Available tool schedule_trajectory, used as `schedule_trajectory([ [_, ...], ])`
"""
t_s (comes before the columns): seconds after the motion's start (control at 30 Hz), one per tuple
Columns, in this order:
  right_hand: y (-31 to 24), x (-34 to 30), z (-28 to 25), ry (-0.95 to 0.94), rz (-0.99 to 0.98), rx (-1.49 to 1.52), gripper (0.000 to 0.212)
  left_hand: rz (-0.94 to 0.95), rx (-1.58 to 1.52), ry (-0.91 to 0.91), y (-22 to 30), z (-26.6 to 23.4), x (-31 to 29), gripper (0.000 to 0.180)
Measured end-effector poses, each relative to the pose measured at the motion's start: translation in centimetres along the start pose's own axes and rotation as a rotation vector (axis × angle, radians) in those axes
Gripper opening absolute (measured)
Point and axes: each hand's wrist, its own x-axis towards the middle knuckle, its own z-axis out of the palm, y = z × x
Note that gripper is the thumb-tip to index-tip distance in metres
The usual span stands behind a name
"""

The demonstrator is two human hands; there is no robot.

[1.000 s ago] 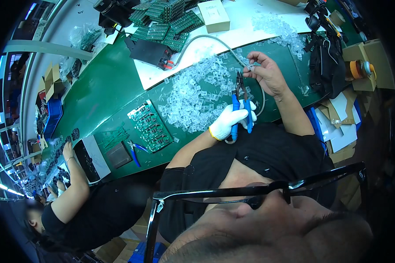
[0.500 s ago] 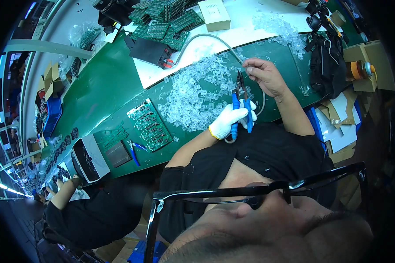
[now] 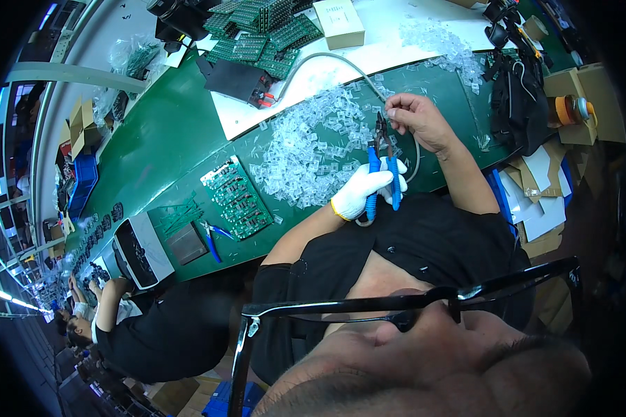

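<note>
My left hand [image 3: 358,193], in a white glove, is closed around the blue-handled pliers [image 3: 382,160], whose jaws point away from me. A grey cable [image 3: 349,64] runs from a black box [image 3: 236,85], passes behind my right hand and curves back toward the pliers' handles. My bare right hand [image 3: 421,124] is pinched closed right beside the jaws. Whatever is between its fingertips is too small to make out. Left of the pliers spreads a heap of small clear plastic pieces [image 3: 302,156].
A green circuit board [image 3: 236,198] lies left of the heap, with blue-handled cutters [image 3: 213,243] nearby. Stacked circuit boards [image 3: 271,31] and a small carton [image 3: 339,24] stand at the back. A black bag [image 3: 522,104] hangs at the right edge. At far left sits a co-worker [image 3: 167,333].
My hands and the pliers have barely moved. At far left the co-worker's arm has shifted and the body leaned, and another person beyond has come into view.
</note>
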Motion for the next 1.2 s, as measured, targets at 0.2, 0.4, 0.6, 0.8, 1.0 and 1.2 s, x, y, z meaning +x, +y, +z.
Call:
schedule_trajectory([
  [0.2,-0.1,-0.1,0.1,-0.014,-0.028,0.016,0.013,-0.009,0.008,0.001,0.1,0.2,0.0,0.062],
  [0.4,-0.2,0.0,0.3,0.013,-0.029,-0.031,0.016,-0.014,-0.002,0.007,0.2,0.3,-0.1,0.062],
  [0.6,-0.6,0.3,0.7,0.058,-0.014,-0.055,0.011,-0.014,0.011,0.000,0.3,0.3,0.0,0.062],
  [0.8,-0.7,0.3,0.7,0.053,-0.008,-0.053,0.010,-0.025,0.129,0.090,1.1,1.1,-0.4,0.049],
  [1.0,-0.5,0.6,1.1,0.065,-0.020,-0.048,0.011,-0.018,0.108,0.191,1.3,1.7,-0.7,0.039],
  [1.2,-0.5,1.2,1.1,0.034,-0.039,0.026,0.013,0.032,0.048,0.224,1.4,2.0,-0.7,0.034],
])
